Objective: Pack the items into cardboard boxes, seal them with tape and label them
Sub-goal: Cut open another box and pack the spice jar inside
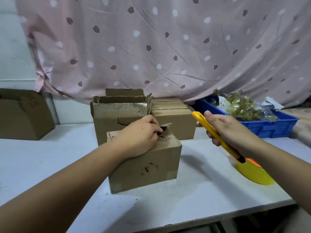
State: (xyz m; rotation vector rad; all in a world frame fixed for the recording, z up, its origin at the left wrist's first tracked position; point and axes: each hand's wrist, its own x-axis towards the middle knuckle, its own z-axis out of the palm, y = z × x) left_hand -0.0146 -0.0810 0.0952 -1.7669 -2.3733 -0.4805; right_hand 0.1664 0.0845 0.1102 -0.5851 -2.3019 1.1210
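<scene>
At the centre of the frame, on a white tabletop (50,165), stands a small brown cardboard box (144,167) with scuffed, torn patches on its front. I see the left hand (141,137) resting on its top, fingers curled and pinching a ragged cardboard flap (165,126) that sticks up at the far edge. Right of centre, the right hand (230,130) hangs above the table, well apart from the box, fingers wrapped around a long yellow plastic utility knife (201,121); I cannot tell whether its blade is out. Just behind the small box are a larger open-topped brown carton (116,118) and a closed brown carton (175,121). At the upper right, a blue plastic tray (269,126) holds clear bags of golden items (242,106), presumably the goods to pack. I judge the job to be at an early step: opening this box before anything goes in. Next I would bring the knife to the top seam and cut shallowly, keeping the pinching fingers out of its path.
</scene>
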